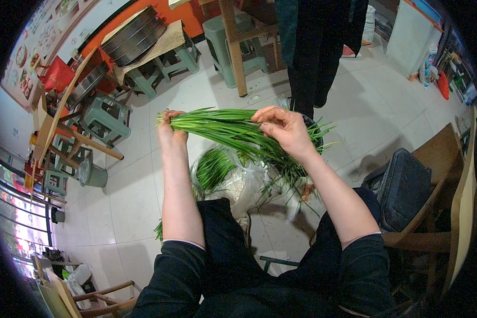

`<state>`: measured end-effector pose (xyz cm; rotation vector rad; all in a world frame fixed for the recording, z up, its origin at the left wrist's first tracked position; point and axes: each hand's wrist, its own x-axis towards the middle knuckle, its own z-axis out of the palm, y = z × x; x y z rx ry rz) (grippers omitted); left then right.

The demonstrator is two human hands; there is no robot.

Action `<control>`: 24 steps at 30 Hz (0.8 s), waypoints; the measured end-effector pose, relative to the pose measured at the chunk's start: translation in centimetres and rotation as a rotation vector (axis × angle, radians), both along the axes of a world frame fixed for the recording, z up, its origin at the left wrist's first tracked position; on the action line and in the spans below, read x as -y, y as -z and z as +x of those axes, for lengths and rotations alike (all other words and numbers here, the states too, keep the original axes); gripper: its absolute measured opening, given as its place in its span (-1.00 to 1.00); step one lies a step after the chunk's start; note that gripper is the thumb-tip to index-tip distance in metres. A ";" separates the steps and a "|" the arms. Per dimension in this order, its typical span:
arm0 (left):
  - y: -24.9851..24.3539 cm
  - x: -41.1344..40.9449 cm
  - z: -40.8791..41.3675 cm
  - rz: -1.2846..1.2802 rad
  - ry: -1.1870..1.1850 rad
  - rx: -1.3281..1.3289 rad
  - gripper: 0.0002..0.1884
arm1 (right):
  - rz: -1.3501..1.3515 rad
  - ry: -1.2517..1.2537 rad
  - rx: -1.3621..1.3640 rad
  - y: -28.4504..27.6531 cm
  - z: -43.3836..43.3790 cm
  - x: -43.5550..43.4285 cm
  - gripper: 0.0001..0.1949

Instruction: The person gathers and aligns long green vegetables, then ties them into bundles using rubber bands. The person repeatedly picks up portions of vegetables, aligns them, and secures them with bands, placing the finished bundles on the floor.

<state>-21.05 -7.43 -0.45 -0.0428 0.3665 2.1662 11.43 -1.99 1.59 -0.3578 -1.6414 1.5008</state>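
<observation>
A long bunch of garlic chives [218, 125] stretches sideways in front of me, pale stem ends at the left, green leaf tips drooping to the right. My left hand [173, 127] is closed around the stem ends. Thumb and fingertips of my right hand [286, 129] pinch at leaves along the upper side of the bunch. Below, a clear plastic bag [244, 179] stands on the floor between my legs with more chives [214, 169] inside. Behind my right hand a dark round container [320, 139] is partly hidden, with leaf ends sticking out past it.
A person in dark trousers [314, 51] stands just ahead. Scraps of leaf [302, 206] lie on the tiled floor. On a wooden chair at right rests a black bag [405, 190]. Green plastic stools [107, 117], a grey bucket [93, 175] and stacked metal steamers [133, 35] are at left.
</observation>
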 end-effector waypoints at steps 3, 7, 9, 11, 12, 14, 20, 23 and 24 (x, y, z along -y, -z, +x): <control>-0.6 -0.5 2.1 -0.097 -0.051 -0.119 -0.81 | -0.285 -0.117 -0.171 -0.2 -0.1 0.0 -0.90; -1.1 -0.5 3.1 -0.023 0.002 -0.021 -0.84 | -0.598 -0.367 -0.406 -0.1 -0.2 0.1 -0.90; -1.0 -0.8 3.8 -0.071 -0.011 -0.050 -0.85 | -0.561 -0.318 -0.314 0.2 -0.3 0.0 -0.88; -1.0 -1.2 4.3 -0.033 0.016 -0.028 -0.86 | -0.523 -0.265 -0.221 0.5 -0.3 -0.1 -0.85; -1.1 -0.9 4.6 0.030 0.031 -0.016 -0.89 | -0.495 -0.173 -0.161 0.2 -0.3 0.4 -0.82; -1.3 -1.0 4.9 -0.005 -0.019 -0.009 -0.88 | -0.009 0.075 0.198 -0.4 -0.3 0.9 -0.83; -1.1 -1.2 4.0 0.038 -0.062 -0.042 -0.87 | 0.505 0.345 0.520 0.9 -0.4 1.5 -0.86; -1.5 -1.2 4.5 0.020 -0.074 -0.043 -0.88 | 0.658 0.394 0.511 1.1 -0.3 1.4 -0.86; -1.5 -1.3 4.6 0.009 -0.077 -0.043 -0.88 | 0.640 0.411 0.488 1.4 -0.3 1.3 -0.86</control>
